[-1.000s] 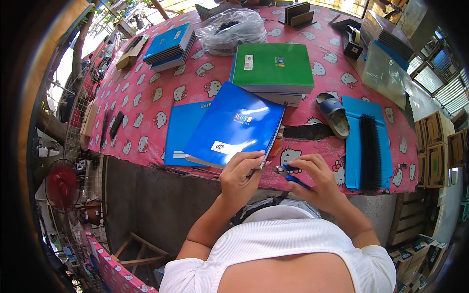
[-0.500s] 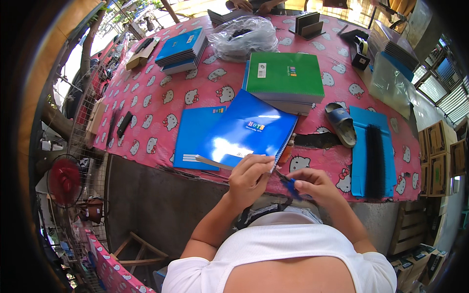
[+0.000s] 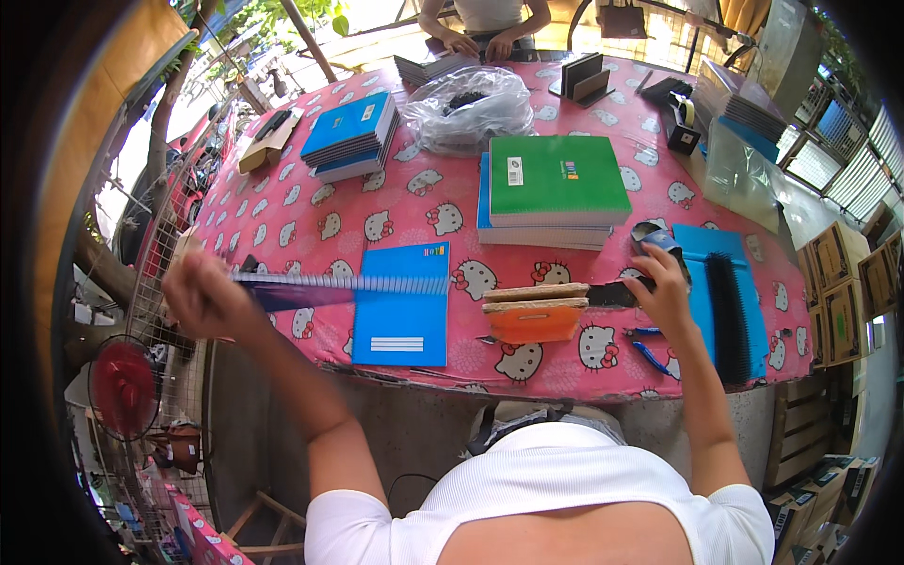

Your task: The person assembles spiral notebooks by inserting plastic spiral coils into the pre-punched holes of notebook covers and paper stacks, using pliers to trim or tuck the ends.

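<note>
My left hand, slightly blurred, is closed on one end of a spiral-bound notebook, seen nearly edge-on. That notebook passes over a light-blue notebook lying on the table. My right hand has its fingers apart and bent over the near part of a blue slipper; whether it touches the slipper I cannot tell. Below that hand, blue-handled pliers lie on the table. An orange block with brown board edges sits between my hands, beside a black strip.
Behind stands a green-topped notebook stack; farther left is a blue stack. A clear plastic bag holds dark pieces. Black coils lie on a blue cover at right. A co-worker's hands are at the far edge.
The blue notebook has swung left and tipped edge-on in my left hand, uncovering the orange block. My right hand has let go of the pliers and moved up and right to the slipper.
</note>
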`<action>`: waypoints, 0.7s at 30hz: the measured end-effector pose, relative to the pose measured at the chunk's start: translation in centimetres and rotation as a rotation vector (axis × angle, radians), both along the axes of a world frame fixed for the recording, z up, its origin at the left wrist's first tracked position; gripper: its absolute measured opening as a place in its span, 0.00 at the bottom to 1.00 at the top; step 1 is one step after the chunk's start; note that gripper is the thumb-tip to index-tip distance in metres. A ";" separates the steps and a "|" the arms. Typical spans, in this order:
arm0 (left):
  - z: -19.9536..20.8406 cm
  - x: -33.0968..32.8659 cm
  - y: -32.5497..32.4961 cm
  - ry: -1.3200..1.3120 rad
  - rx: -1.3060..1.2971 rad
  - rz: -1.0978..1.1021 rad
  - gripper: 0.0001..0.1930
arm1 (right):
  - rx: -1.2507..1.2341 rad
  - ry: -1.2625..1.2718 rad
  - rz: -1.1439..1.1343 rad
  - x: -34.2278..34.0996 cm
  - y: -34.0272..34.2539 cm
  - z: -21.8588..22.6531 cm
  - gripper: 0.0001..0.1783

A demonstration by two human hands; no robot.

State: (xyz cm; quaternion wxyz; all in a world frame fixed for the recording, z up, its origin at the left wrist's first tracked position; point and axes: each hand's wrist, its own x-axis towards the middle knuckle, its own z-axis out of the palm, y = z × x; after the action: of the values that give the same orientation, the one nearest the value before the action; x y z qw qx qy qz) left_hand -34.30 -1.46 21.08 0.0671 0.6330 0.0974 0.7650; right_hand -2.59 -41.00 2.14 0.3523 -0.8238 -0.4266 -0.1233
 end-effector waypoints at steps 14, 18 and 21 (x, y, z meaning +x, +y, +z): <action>-19.6 10.5 -0.6 1.108 -0.321 -0.320 0.12 | -0.278 -0.448 0.251 0.3 23.3 0.0 0.15; -20.9 10.4 -3.2 1.040 -0.529 -0.504 0.08 | -0.396 -0.429 0.287 1.3 22.8 -0.8 0.16; -21.2 9.4 -3.5 0.939 -0.620 -0.612 0.14 | -0.415 -0.440 0.332 1.1 23.1 -0.7 0.16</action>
State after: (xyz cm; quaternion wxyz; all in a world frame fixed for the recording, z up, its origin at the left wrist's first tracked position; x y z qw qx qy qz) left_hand -24.94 -4.94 -0.08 0.4128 0.8511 0.1480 0.2886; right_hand -1.51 -17.85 1.48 0.0922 -0.7510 -0.6365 -0.1495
